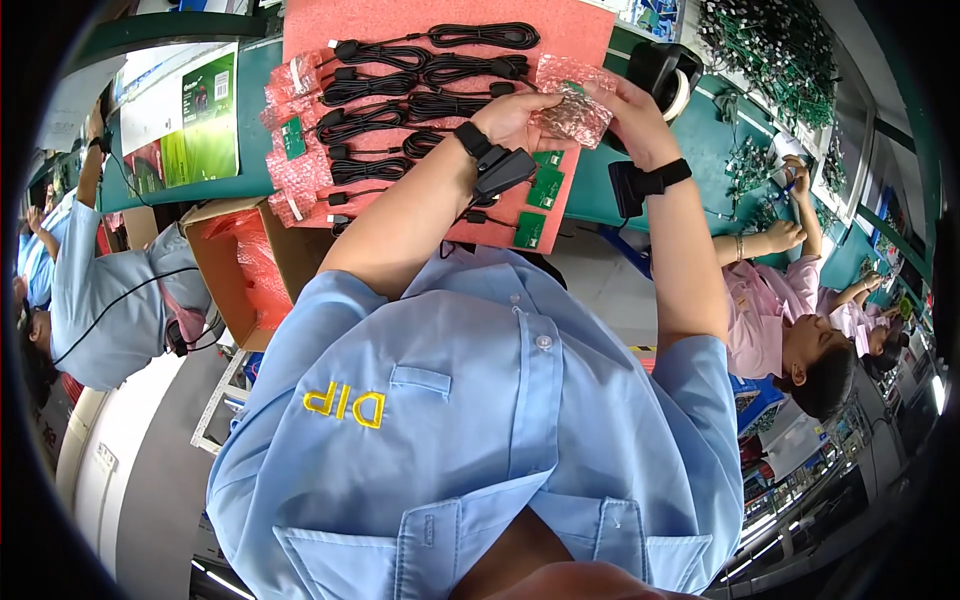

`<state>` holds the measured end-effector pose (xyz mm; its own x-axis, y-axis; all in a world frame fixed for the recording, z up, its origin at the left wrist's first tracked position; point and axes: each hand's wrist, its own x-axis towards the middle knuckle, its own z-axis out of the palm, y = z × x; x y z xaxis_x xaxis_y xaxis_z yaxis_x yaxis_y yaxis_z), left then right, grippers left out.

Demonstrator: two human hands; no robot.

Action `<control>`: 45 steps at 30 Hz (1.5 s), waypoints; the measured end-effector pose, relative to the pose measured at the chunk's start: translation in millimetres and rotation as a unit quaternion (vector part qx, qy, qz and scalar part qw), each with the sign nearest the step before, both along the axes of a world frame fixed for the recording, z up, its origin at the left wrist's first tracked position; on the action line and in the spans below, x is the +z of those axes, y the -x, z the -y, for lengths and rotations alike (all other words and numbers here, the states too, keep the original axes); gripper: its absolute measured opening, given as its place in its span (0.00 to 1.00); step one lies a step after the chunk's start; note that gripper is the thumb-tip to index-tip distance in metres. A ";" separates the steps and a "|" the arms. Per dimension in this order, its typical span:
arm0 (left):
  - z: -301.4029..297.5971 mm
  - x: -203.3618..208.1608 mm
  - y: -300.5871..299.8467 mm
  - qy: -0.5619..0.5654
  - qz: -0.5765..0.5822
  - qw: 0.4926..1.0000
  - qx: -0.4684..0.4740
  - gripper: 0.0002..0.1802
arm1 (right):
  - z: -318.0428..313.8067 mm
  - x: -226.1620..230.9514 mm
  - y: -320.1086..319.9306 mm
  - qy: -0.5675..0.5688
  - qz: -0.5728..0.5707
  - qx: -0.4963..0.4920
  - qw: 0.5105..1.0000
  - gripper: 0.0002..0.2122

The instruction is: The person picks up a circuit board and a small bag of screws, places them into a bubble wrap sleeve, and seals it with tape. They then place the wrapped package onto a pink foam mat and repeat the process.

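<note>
A clear pink bubble-wrap bag [574, 118] is held between my two hands over the foam sheet, with a bit of green circuit board showing at its top. My left hand [512, 118] grips the bag's left edge, thumb on top. On the opposite side, the fingers of my right hand [632, 112] are closed on its upper right part. Several green circuit boards [545, 187] lie along the sheet's right edge, below the bag. Coiled black cables [440, 105] lie in rows beside my left hand. More bubble-wrap bags [297, 178] overlap along the left edge.
The pink foam sheet [350, 22] covers part of the green bench [258, 120]. A black tape dispenser [660, 75] stands right of my right hand. Left below is a cardboard box [215, 265] with pink wrap. Co-workers [125, 290] sit on both sides; wired parts [770, 60] pile up far right.
</note>
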<state>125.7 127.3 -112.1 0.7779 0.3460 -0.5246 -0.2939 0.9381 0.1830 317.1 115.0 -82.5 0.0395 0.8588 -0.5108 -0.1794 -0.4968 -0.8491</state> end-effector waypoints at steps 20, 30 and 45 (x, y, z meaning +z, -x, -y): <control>-32.4 8.4 -17.2 -0.035 -0.049 0.988 -0.140 0.24 | 3.7 24.2 -21.2 -0.474 0.452 0.331 0.679 0.13; -38.1 8.8 -18.4 -0.051 -0.096 0.990 -0.091 0.19 | 77.8 6.3 -94.0 -0.010 0.228 -0.247 0.942 0.09; -33.0 -0.2 -32.1 -0.028 -0.152 0.986 -0.056 0.15 | 123.4 -46.4 -48.3 -0.051 0.268 -0.173 0.946 0.07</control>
<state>157.8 160.3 -112.3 0.6217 0.3027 -0.7224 -0.1130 0.9473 0.2998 365.4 -8.4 -129.0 0.5573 0.7909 -0.2529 0.1542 -0.3978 -0.9044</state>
